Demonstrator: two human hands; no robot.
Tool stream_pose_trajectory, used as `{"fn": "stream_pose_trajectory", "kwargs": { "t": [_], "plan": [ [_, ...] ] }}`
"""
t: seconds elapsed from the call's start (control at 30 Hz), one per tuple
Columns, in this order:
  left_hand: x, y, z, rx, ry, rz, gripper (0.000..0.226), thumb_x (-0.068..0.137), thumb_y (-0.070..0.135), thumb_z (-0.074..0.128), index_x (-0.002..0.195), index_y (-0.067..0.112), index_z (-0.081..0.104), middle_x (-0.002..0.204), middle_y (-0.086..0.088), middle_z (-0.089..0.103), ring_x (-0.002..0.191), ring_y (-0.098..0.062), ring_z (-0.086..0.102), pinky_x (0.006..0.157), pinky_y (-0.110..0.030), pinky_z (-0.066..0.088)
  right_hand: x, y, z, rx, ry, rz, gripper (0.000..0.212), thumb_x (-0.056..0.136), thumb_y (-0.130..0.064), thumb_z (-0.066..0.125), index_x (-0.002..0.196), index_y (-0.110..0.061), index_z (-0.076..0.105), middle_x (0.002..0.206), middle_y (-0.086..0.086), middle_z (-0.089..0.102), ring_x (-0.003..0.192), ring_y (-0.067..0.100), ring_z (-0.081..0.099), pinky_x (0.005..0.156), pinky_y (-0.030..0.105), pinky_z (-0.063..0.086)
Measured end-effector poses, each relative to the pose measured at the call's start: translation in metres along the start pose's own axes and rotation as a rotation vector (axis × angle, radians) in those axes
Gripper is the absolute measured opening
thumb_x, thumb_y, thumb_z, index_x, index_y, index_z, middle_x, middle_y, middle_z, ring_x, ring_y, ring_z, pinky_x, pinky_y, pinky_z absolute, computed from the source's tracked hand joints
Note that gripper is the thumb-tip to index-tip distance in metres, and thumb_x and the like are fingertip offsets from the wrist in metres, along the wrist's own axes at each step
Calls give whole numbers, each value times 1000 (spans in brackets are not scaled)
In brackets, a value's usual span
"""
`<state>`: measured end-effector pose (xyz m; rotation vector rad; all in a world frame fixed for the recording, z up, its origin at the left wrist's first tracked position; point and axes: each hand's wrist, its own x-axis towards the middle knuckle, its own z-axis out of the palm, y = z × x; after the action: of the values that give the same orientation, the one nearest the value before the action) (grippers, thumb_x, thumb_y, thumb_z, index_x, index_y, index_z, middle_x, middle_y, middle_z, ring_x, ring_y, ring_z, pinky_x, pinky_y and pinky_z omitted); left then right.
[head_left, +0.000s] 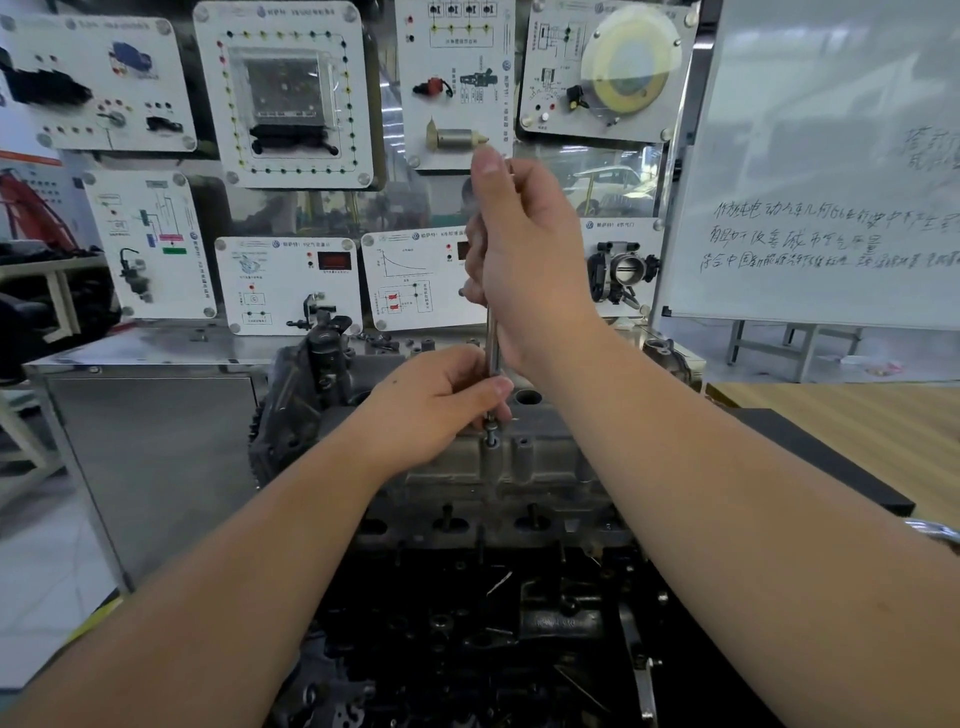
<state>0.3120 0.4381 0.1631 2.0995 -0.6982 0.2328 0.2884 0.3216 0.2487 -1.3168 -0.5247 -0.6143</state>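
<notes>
Tool (492, 343) held upright on a bolt (490, 434) in the engine (524, 467)

A long, thin metal tool is held almost upright in the middle of the scene, with its lower tip set on a small bolt in the top face of the grey engine. The upper part of the tool is gripped by the right hand (519, 249), whose fingers are curled round it and whose thumb is laid along the top end. The lower part of the shaft is pinched by the left hand (436, 405) between thumb and fingertips, just above the bolt. The two hands are kept one above the other on the same shaft, a bare stretch of which is seen between them. Whether the bolt is seated fully in its hole cannot be told.

The engine is placed in the near middle, with dark, oily parts at its near side and an open round hole just right of the bolt. A metal cabinet (156, 457) is seen to the left. On the far wall, white training panels (291, 93) with wired parts are mounted in rows. A whiteboard (831, 182) with handwriting is stood at the far right, and a wooden table (872, 431) is seen below it. A metal band (935, 535) is worn on the right arm
</notes>
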Motion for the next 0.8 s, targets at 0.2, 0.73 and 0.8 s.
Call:
{"fn": "stream_pose_trajectory", "kwargs": {
  "t": [0.2, 0.73, 0.8],
  "plan": [
    [1, 1, 4, 43, 94, -34, 55, 71, 74, 55, 98, 28, 66, 88, 8, 76, 89, -18, 73, 94, -53, 56, 2, -6, 4, -42, 31, 152, 47, 107, -42, 46, 84, -4, 61, 67, 4, 45, 60, 20, 40, 61, 35, 36],
    [-4, 6, 1, 26, 99, -3, 57, 74, 72, 55, 104, 24, 64, 88, 6, 75, 85, -22, 71, 88, -57, 57, -2, 5, 4, -56, -12, -66, 30, 108, -36, 43, 89, -23, 62, 65, -2, 47, 59, 17, 41, 55, 32, 36],
    [-4, 7, 2, 54, 107, -26, 59, 73, 74, 52, 104, 26, 64, 91, 6, 75, 88, -22, 71, 90, -55, 56, 1, 0, 5, -20, 0, 14, 36, 108, -34, 45, 81, -21, 65, 63, -5, 51, 57, 16, 44, 54, 33, 35]
  ]
}}
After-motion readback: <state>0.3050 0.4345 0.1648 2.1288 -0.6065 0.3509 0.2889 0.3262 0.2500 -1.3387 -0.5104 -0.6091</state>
